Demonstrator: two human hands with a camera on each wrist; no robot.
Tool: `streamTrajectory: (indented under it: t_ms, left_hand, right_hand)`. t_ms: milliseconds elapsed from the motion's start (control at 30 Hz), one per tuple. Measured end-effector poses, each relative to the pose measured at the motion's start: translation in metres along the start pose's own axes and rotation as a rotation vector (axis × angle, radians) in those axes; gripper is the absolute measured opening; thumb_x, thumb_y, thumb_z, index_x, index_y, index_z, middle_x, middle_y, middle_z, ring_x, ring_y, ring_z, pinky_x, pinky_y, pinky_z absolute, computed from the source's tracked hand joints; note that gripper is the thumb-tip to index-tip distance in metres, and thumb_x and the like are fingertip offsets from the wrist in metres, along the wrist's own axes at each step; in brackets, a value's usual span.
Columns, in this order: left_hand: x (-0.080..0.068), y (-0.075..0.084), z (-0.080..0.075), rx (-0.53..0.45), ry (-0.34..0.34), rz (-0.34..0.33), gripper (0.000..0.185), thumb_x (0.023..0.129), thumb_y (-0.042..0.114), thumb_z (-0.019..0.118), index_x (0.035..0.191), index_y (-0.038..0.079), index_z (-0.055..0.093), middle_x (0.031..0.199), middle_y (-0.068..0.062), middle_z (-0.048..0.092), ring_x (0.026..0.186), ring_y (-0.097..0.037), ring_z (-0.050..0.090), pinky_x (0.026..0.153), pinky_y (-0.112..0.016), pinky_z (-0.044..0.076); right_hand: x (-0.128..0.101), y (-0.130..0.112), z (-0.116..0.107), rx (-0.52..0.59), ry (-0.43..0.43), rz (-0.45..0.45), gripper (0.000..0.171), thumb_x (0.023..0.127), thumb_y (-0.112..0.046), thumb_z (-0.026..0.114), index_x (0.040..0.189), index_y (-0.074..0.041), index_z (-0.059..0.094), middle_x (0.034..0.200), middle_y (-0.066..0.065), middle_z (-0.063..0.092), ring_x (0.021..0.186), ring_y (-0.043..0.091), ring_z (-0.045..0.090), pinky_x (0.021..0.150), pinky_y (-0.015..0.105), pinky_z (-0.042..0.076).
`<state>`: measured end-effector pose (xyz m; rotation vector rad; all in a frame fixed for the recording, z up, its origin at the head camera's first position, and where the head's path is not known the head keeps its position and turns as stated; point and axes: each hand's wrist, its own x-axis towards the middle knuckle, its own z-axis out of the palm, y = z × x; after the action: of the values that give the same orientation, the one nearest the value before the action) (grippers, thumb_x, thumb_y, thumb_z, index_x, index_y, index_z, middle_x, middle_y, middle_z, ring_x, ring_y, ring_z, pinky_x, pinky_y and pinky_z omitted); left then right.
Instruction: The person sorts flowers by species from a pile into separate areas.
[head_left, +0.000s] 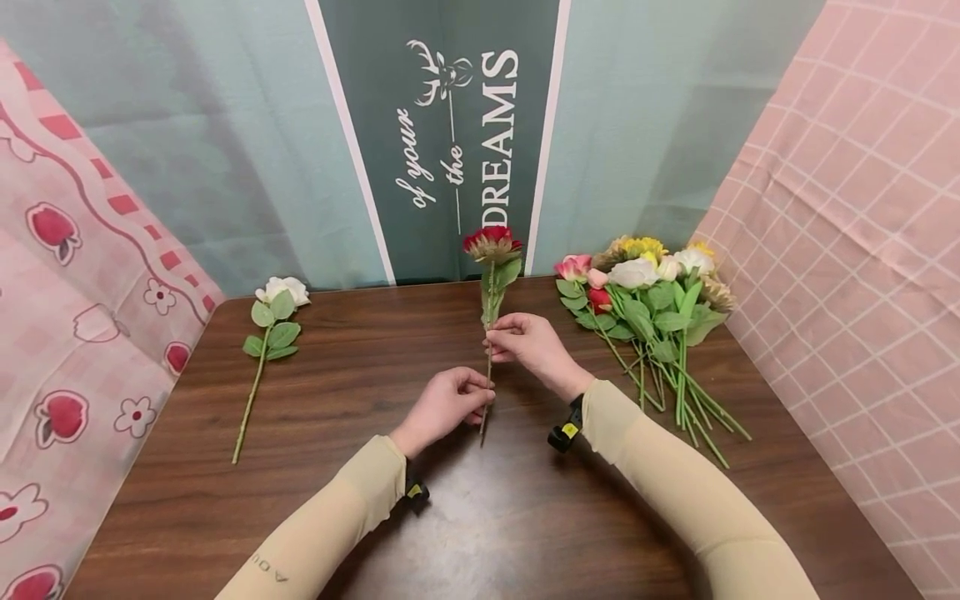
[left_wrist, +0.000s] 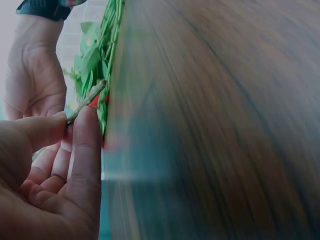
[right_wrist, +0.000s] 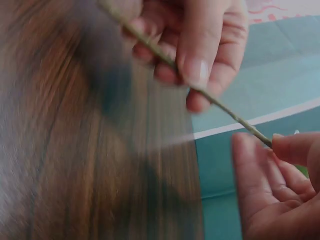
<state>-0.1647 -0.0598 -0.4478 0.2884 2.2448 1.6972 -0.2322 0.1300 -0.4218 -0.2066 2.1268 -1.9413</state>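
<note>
In the head view a red artificial flower (head_left: pixel 492 243) stands nearly upright over the middle of the table, its bloom toward the back curtain. My right hand (head_left: pixel 536 350) pinches its stem just below the leaves. Lower down, my left hand (head_left: pixel 450 400) pinches the same stem (right_wrist: pixel 230 113) near its bottom end. The right wrist view shows the thin stem running slantwise between both hands' fingertips. The cut end of the stem (left_wrist: pixel 95 95) pokes out past the left thumb and forefinger in the left wrist view.
A white rose (head_left: pixel 283 292) lies alone at the left of the brown wooden table (head_left: pixel 360 333). At the right lies a pile of mixed artificial flowers (head_left: pixel 652 292), stems toward the front. A green curtain (head_left: pixel 247 150) hangs behind; pink cloths (head_left: pixel 840 250) hang at the sides.
</note>
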Motion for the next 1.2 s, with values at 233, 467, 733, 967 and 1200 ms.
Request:
streamTrajectory:
  t_ms: [233,467,733,967,1200]
  left_hand:
    - [-0.019,-0.016,-0.059,0.126,0.08,-0.094,0.013,0.096,0.006,0.069,0.105,-0.004,0.069,0.09,-0.013,0.073,0.07,-0.02,0.07,0.064,-0.034,0.062]
    - [-0.046,-0.038,-0.133,0.289,0.162,-0.174,0.015,0.098,0.005,0.066,0.105,-0.008,0.066,0.091,-0.016,0.071,0.071,-0.02,0.069,0.064,-0.035,0.062]
    - [-0.059,-0.044,-0.162,0.371,0.187,-0.248,0.018,0.097,0.006,0.066,0.105,-0.01,0.063,0.091,-0.016,0.07,0.071,-0.019,0.068,0.065,-0.034,0.062]
    - [-0.056,-0.043,-0.158,0.396,0.2,-0.261,0.035,0.095,0.004,0.069,0.124,-0.009,0.054,0.089,-0.015,0.066,0.065,-0.02,0.07,0.062,-0.036,0.061]
    - [-0.056,-0.043,-0.155,0.423,0.182,-0.24,0.033,0.095,0.005,0.07,0.12,-0.01,0.055,0.088,-0.014,0.065,0.064,-0.019,0.069,0.061,-0.035,0.061]
  right_hand:
    - [0.004,0.002,0.019,-0.704,-0.045,-0.25,0.038,0.104,-0.036,0.06,0.128,-0.008,0.07,0.121,0.005,0.071,0.109,0.02,0.066,0.094,0.039,0.053]
    - [0.01,0.001,0.04,-1.192,-0.171,-0.454,0.059,0.105,-0.048,0.054,0.15,-0.01,0.052,0.153,0.012,0.049,0.146,0.03,0.039,0.12,0.045,0.03]
    - [0.015,0.005,0.062,-1.455,-0.266,-0.55,0.069,0.105,-0.056,0.046,0.162,-0.02,0.032,0.167,0.013,0.024,0.156,0.034,0.009,0.125,0.05,0.009]
    - [0.014,0.011,0.062,-1.478,-0.301,-0.469,0.069,0.106,-0.057,0.043,0.164,-0.023,0.028,0.169,0.011,0.02,0.156,0.033,0.008,0.125,0.05,0.009]
    - [0.012,0.019,0.052,-1.503,-0.318,-0.415,0.07,0.106,-0.059,0.041,0.164,-0.024,0.025,0.17,0.01,0.018,0.157,0.032,0.005,0.125,0.05,0.006]
